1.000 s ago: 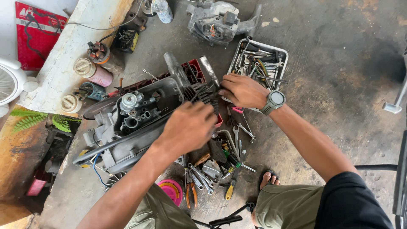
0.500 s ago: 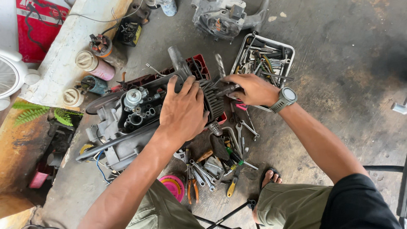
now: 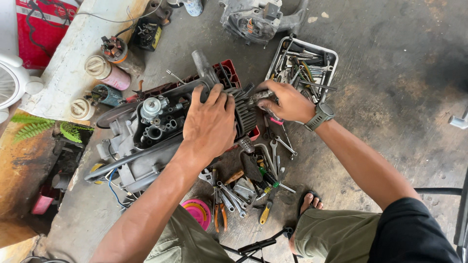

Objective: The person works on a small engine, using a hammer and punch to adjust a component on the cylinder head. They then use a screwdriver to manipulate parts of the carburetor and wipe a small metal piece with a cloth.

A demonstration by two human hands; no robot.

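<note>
A small engine [image 3: 146, 131] with a dark finned cylinder [image 3: 245, 114] lies on the concrete floor, partly over a red case [image 3: 233, 73]. My left hand [image 3: 209, 124] presses down flat on the cylinder's top, fingers spread over it. My right hand [image 3: 287, 102], with a green wristwatch, is closed around a metal tool [image 3: 258, 96] at the cylinder's right end. The tool's tip is hidden between hand and fins.
A grey tray [image 3: 331, 63] of wrenches and sockets stands at the upper right. Loose wrenches, pliers and screwdrivers [image 3: 243, 187] lie below the engine, beside a pink disc [image 3: 199, 212]. Cans [image 3: 107, 73] line a ledge at left. Another engine part [image 3: 253, 17] sits at the top.
My left hand has slid up from the tools onto the finned cylinder. My right hand has shifted slightly left and grips the tool at the cylinder's end.
</note>
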